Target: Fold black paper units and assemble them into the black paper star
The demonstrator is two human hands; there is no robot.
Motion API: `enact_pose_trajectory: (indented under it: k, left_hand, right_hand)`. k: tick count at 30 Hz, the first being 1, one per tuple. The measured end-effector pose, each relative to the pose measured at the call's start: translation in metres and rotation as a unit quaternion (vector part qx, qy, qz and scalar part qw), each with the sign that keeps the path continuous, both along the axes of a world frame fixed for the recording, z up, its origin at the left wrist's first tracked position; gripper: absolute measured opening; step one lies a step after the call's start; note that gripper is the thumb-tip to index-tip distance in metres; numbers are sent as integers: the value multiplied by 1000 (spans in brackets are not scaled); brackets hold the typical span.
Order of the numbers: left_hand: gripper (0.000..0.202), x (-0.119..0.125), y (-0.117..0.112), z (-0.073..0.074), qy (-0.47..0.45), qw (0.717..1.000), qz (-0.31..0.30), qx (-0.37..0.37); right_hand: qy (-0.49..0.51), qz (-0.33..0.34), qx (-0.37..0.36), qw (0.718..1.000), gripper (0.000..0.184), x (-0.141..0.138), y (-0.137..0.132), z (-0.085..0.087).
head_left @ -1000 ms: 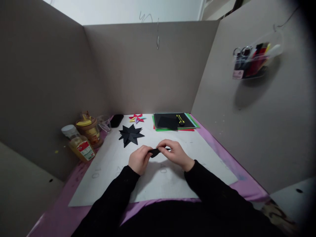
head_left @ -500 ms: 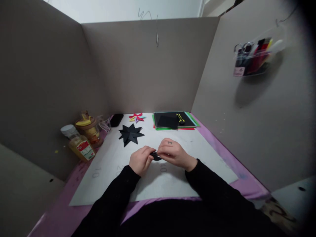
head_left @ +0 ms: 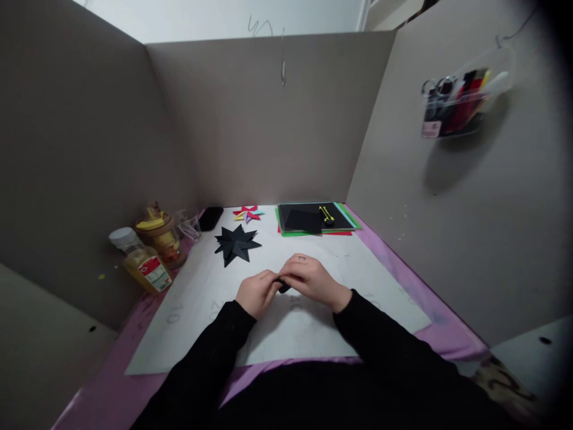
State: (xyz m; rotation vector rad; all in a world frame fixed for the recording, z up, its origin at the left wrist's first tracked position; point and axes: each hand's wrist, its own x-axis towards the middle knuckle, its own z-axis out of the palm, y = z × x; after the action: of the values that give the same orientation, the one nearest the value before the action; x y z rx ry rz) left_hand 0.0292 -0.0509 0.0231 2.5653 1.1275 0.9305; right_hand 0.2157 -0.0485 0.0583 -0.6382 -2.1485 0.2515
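Between my fingertips is a small piece of folded black paper (head_left: 283,286), mostly covered by my hands. My left hand (head_left: 257,294) pinches its left side, thumb and fingers closed. From the right, my right hand (head_left: 313,282) is closed on the same piece, its fingers touching those of the left. Just beyond my left hand lies a many-pointed black paper star (head_left: 237,245). Farther back rests a smaller multicoloured paper star (head_left: 249,214), with red points showing most.
At the back right, a yellow-and-black cutter (head_left: 327,215) lies on stacked coloured paper (head_left: 308,233). A glue bottle (head_left: 141,260), a brown-and-yellow cup (head_left: 162,236), a clear plastic cup (head_left: 188,225) and a phone (head_left: 211,218) line the left. A tool pouch (head_left: 461,110) hangs on the right panel.
My right hand has shifted slightly left and closer to my left hand. Less of the black paper's length shows between the fingers now.
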Motion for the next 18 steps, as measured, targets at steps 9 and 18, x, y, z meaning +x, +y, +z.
enact_pose_trajectory:
  k: [9,18]
  left_hand:
    - [41,6,8,-2,-279,910,100,-290]
    - [47,11,13,4,-513,706,71,-483]
  right_hand:
    - [88,-143,36,985,27,0,1,-3]
    - [233,-33,-308,922,32,-20,15,-33]
